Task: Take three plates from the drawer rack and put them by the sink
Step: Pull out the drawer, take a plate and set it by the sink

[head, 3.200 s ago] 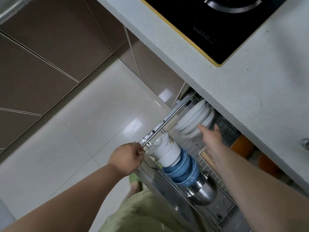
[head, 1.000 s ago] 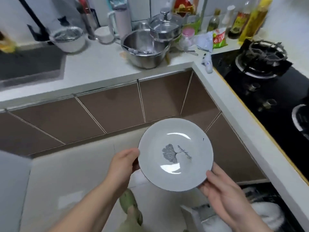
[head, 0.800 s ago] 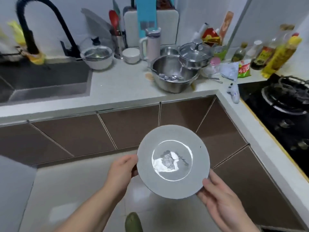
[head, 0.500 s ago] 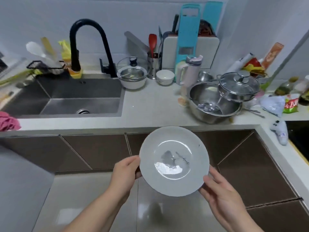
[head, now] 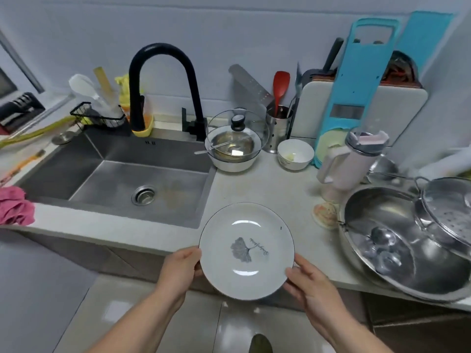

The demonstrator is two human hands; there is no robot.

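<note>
A white plate point(head: 246, 250) with a grey leaf print and a thin dark rim is held face up over the front edge of the counter point(head: 270, 194), just right of the steel sink point(head: 122, 184). My left hand point(head: 181, 268) grips its left rim and my right hand point(head: 309, 281) grips its lower right rim. Whether more plates lie stacked under it cannot be told. The drawer rack is out of view.
A black tap point(head: 163, 82) arches over the sink. On the counter stand a lidded white bowl point(head: 235, 146), a small white bowl point(head: 295, 154), a pink jug point(head: 351, 164) and a large steel basin point(head: 407, 245). A pink cloth point(head: 14, 206) lies at the left.
I have turned from the open drawer to the sink counter. The plate, held in both hands, has moved forward until it hangs over the counter's front edge.
</note>
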